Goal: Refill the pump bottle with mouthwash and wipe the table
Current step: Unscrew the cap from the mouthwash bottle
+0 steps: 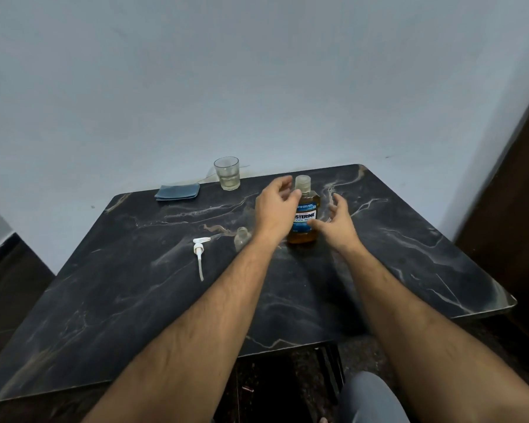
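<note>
On the table [135, 300] — mouthwash bottle [304, 219] upright | left hand [274, 206], right hand [338, 222] — both spread

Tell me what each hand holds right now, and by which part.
Neither hand shows a closed grip. The left hand curls at the neck of the mouthwash bottle, apparently touching it below the cap; the right hand is open beside its body.

Capped amber mouthwash bottle [303, 215] stands upright; white pump [199, 251] lies on table [135, 285].
</note>
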Available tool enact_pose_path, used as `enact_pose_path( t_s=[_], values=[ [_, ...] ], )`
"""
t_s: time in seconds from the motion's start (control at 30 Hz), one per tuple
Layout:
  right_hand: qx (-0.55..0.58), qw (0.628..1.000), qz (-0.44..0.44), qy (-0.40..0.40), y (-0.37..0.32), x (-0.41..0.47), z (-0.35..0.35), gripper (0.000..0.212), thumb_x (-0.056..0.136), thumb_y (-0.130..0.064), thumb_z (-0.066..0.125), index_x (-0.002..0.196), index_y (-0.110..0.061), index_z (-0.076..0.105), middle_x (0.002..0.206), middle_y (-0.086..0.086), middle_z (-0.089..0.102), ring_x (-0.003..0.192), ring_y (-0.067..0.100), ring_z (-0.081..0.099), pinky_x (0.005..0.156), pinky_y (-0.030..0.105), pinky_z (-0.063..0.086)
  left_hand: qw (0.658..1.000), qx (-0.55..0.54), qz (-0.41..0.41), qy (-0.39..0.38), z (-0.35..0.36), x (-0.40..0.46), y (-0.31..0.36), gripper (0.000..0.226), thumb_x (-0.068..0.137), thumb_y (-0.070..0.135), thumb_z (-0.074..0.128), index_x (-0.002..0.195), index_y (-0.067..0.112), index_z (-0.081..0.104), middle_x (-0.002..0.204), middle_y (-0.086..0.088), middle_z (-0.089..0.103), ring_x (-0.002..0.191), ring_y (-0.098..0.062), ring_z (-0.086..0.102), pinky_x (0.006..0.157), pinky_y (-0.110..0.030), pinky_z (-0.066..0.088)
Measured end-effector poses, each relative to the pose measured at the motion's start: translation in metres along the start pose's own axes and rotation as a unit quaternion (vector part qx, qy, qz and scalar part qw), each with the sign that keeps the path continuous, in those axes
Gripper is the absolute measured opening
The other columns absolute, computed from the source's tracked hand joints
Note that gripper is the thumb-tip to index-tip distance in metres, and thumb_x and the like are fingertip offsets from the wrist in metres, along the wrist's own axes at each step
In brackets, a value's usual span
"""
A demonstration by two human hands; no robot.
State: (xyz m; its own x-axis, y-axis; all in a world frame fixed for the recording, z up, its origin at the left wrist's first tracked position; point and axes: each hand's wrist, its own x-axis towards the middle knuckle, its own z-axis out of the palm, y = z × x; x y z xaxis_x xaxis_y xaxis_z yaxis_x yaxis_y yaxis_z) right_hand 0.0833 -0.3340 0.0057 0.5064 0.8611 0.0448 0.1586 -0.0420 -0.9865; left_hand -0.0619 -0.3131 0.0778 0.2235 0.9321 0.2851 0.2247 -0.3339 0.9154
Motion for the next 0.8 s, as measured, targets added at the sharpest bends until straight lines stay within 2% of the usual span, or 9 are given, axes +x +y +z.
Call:
enact_pose_path(
  t_s=[0.07, 0.13, 0.23, 0.3, 0.37, 0.47, 0.67, 0.8],
  values=[
    [0.010, 0.999, -0.002, -0.053, -0.002, 0.008, 0.001, 0.097, 0.082, -0.004, 0.075, 0.156, -0.021, 0.015, 0.159, 0.011, 0.030, 0.145, 0.025, 0.032, 0.117, 0.050, 0.031, 1.000, -0.001, -0.020, -0.019, 0.005, 0.018, 0.000, 0.051, 0.095, 0.017, 0.063, 0.144, 0.014, 0.047, 0.146, -0.001, 0.053, 0.129, -0.011, 0.053, 0.107, -0.032, 0.045],
    [0.022, 0.996, -0.004, -0.087, -0.005, 0.015, 0.003, 0.091, 0.084, -0.002, 0.073, 0.155, -0.016, 0.017, 0.155, 0.012, 0.037, 0.141, 0.025, 0.038, 0.115, 0.049, 0.035, 0.999, -0.016, -0.041, -0.032, 0.007, 0.033, -0.002, 0.056, 0.095, 0.014, 0.062, 0.147, 0.012, 0.042, 0.151, -0.003, 0.047, 0.135, -0.015, 0.048, 0.111, -0.036, 0.042],
    [0.036, 0.994, -0.015, -0.106, -0.005, 0.021, 0.005, 0.066, 0.085, 0.001, 0.071, 0.142, -0.008, 0.040, 0.132, 0.013, 0.059, 0.122, 0.025, 0.059, 0.107, 0.048, 0.046, 0.995, -0.043, -0.055, -0.071, 0.012, 0.046, -0.004, 0.058, 0.096, 0.013, 0.062, 0.149, 0.011, 0.039, 0.151, -0.005, 0.047, 0.135, -0.017, 0.048, 0.112, -0.038, 0.041],
    [0.025, 0.995, -0.034, -0.092, -0.002, 0.022, 0.006, 0.051, 0.084, -0.001, 0.073, 0.130, -0.004, 0.051, 0.119, 0.013, 0.066, 0.111, 0.025, 0.065, 0.101, 0.049, 0.050, 0.992, -0.044, -0.058, -0.101, 0.015, 0.048, -0.007, 0.057, 0.096, 0.016, 0.062, 0.148, 0.012, 0.040, 0.146, -0.005, 0.052, 0.131, -0.016, 0.051, 0.112, -0.039, 0.042],
    [0.032, 0.995, -0.044, -0.087, 0.001, 0.019, 0.005, 0.043, 0.084, -0.002, 0.073, 0.124, -0.004, 0.056, 0.115, 0.012, 0.069, 0.107, 0.024, 0.067, 0.098, 0.047, 0.053, 0.993, -0.017, -0.039, -0.111, 0.018, 0.048, -0.010, 0.049, 0.095, 0.020, 0.063, 0.142, 0.015, 0.050, 0.141, -0.002, 0.057, 0.127, -0.014, 0.054, 0.110, -0.040, 0.044],
    [0.064, 0.992, -0.050, -0.093, 0.006, 0.007, -0.003, 0.042, 0.085, -0.002, 0.072, 0.123, -0.005, 0.057, 0.113, 0.010, 0.070, 0.107, 0.023, 0.068, 0.095, 0.042, 0.055, 0.992, -0.009, -0.017, -0.125, 0.019, 0.044, -0.013, 0.039, 0.095, 0.021, 0.063, 0.134, 0.016, 0.059, 0.134, -0.001, 0.062, 0.122, -0.012, 0.058, 0.106, -0.039, 0.048],
    [0.073, 0.984, -0.054, -0.151, 0.016, -0.009, -0.017, 0.045, 0.085, -0.008, 0.074, 0.125, -0.012, 0.054, 0.117, 0.009, 0.068, 0.111, 0.023, 0.066, 0.097, 0.043, 0.053, 0.976, -0.038, 0.007, -0.214, 0.009, 0.027, -0.013, 0.044, 0.098, 0.015, 0.058, 0.141, 0.012, 0.050, 0.136, 0.000, 0.062, 0.123, -0.009, 0.058, 0.103, -0.028, 0.049],
    [0.063, 0.982, -0.069, -0.161, 0.013, -0.017, -0.014, 0.040, 0.085, -0.006, 0.073, 0.118, -0.019, 0.054, 0.116, 0.009, 0.067, 0.111, 0.024, 0.065, 0.098, 0.045, 0.052, 0.977, -0.050, 0.023, -0.204, 0.008, 0.017, -0.014, 0.033, 0.098, 0.015, 0.059, 0.130, 0.014, 0.058, 0.124, -0.001, 0.069, 0.115, -0.011, 0.064, 0.098, -0.032, 0.054]
  ],
)
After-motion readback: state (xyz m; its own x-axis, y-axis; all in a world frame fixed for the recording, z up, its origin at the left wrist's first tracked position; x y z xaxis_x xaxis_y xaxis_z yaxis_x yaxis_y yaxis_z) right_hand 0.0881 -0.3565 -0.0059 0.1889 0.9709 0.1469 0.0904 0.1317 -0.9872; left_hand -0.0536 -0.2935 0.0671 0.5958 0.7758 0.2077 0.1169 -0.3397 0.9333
